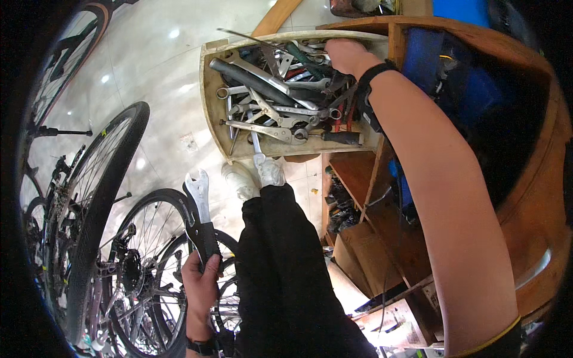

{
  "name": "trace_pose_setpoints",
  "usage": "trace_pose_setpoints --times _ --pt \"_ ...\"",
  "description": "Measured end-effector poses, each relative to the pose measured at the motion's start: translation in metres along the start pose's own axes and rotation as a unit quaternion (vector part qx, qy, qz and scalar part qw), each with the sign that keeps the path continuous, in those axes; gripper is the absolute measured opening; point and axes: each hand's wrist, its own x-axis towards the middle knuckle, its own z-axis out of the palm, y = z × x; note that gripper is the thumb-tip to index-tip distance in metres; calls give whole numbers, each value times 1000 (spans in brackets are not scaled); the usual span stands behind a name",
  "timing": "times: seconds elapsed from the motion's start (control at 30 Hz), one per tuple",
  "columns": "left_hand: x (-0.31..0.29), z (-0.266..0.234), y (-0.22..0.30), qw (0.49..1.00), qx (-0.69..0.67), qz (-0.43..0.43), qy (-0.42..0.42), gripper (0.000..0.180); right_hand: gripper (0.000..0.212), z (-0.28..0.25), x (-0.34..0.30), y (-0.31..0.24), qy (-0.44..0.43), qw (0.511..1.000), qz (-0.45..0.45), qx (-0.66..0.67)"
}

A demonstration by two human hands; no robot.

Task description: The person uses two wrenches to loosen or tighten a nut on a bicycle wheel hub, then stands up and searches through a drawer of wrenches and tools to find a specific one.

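In my left hand [200, 280], closed round its black grip, is an open-end wrench [200, 194] with a silver head, held upright at the left. A slim black tool [191, 215] lies alongside it in the same hand; its kind is unclear. My right hand [347, 58] reaches into the far right corner of a pulled-out wooden drawer [213, 134]; its fingertips are hidden. Tools fill the drawer: locking pliers [262, 129], a combination wrench [262, 77], a dark-handled bar [250, 80], a green-handled tool [304, 58] and a black-handled screwdriver [341, 138].
Several bicycles stand at the left, a tyre [113, 203] close to my left hand. A wooden cabinet [358, 176] with shelves and a cardboard box [367, 253] runs along the right. Blue bins [424, 59] sit beside the drawer. My white shoes [240, 181] are just below it.
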Motion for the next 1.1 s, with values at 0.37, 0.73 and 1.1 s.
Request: trace_pose_setpoints --times 0.37,0.73,1.1 --pt "-31 -3 -7 999 -30 27 -31 11 21 -41 -75 -52 66 986 107 108" --pt "-86 -12 11 994 -55 94 0 10 27 -20 -208 -121 53 715 117 687" --pt "-136 -24 35 977 -133 168 -14 10 14 -123 -351 -206 -26 682 -56 728"
